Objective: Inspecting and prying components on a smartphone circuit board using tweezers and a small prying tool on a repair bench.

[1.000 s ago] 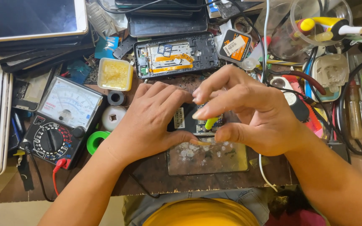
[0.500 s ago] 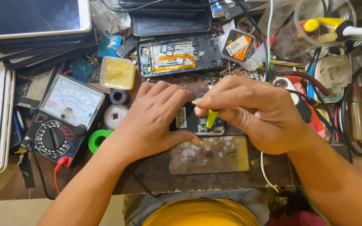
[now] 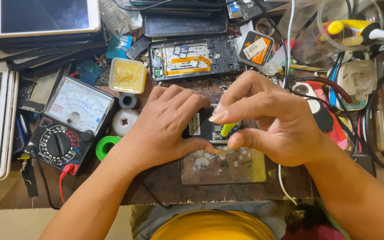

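Our left hand (image 3: 167, 126) lies flat, fingers spread, pressing down a small dark circuit board (image 3: 201, 126) at the bench's middle, just above a scratched glass work plate (image 3: 223, 166). Our right hand (image 3: 267, 120) pinches a yellow-green plastic tool (image 3: 227, 129), tip on the board. An analogue multimeter (image 3: 70, 122) sits left.

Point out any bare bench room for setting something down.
Little: a brown strip along the near edge, between the left hand and the glass plate, and another right of the plate. Crowded elsewhere: multimeter, opened phone, cables.
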